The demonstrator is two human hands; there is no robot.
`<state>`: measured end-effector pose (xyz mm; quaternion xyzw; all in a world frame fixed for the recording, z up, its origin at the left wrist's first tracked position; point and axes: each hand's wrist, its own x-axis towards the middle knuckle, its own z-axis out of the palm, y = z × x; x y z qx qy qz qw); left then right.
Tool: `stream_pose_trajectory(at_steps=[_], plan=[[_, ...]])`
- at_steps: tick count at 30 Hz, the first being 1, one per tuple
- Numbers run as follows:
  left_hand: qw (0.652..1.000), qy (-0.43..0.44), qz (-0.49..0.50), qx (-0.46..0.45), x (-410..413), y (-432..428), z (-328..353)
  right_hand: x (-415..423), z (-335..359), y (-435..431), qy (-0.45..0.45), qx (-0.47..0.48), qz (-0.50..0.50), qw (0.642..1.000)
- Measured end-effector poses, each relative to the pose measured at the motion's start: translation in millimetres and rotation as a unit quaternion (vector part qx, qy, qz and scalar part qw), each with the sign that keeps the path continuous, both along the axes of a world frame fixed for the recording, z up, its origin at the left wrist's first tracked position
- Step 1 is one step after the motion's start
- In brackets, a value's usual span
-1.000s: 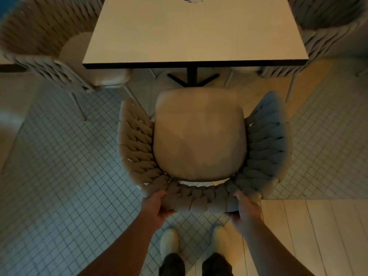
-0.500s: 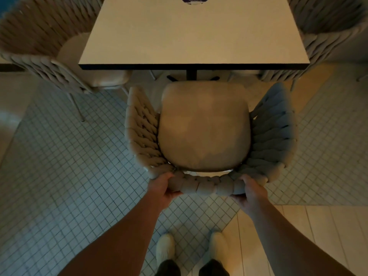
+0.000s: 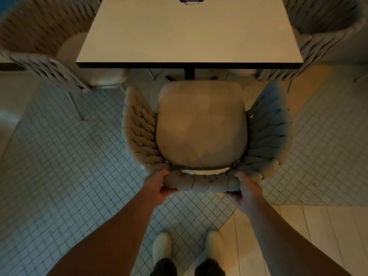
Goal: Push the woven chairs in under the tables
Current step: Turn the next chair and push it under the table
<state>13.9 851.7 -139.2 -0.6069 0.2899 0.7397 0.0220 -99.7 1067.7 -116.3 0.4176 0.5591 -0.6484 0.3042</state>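
Tiled floor (image 3: 69, 176) underfoot; woven chair (image 3: 201, 126) stands just short of the tabletop (image 3: 189, 32) — left hand (image 3: 159, 186) and right hand (image 3: 249, 191) curl fingers round its back rim, evenly spaced, likely for a straight push.
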Motion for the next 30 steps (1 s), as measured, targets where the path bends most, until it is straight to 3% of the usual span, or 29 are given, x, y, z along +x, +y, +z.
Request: stream_pose_trajectory(at_steps=[30], plan=[[1.0, -0.011, 0.0, -0.001, 8, 1, 6, 6, 1, -1, -0.003, 0.008, -0.009, 1.0]])
